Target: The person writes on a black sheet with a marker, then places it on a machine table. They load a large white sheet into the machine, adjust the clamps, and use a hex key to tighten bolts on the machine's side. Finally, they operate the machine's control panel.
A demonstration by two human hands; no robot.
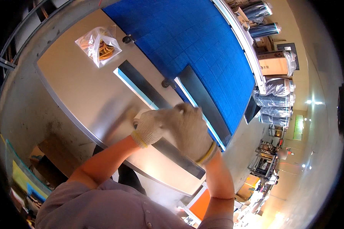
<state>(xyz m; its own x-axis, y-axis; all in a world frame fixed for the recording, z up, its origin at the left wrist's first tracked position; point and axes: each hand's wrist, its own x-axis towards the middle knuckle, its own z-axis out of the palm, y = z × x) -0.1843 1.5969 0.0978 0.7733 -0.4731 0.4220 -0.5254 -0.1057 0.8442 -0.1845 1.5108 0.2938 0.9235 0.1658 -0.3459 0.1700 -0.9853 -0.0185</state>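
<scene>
Both of my hands wear pale knit gloves with yellow cuffs and meet above a long dark strip (141, 86) on the metal tabletop. My left hand (151, 128) looks closed, with a small round dark-and-light thing at its outer side that I cannot make out. Against it, partly overlapping, is my right hand (191, 133); motion smears it, and its fingertips are largely hidden. The strip has a pale blue-white edge and passes beneath the hands. A similar dark strip (206, 103) with a white edge lies just beyond my right hand, on the blue surface.
The metal table (72, 80) has a curved edge. A clear bag (99, 45) of yellowish bands or cords lies on it. Blue quilted sheeting (183, 34) covers the adjoining surface, with black knobs (166, 83) along the seam. Wrapped rolls (275, 100) and cartons (273, 65) stand at the right.
</scene>
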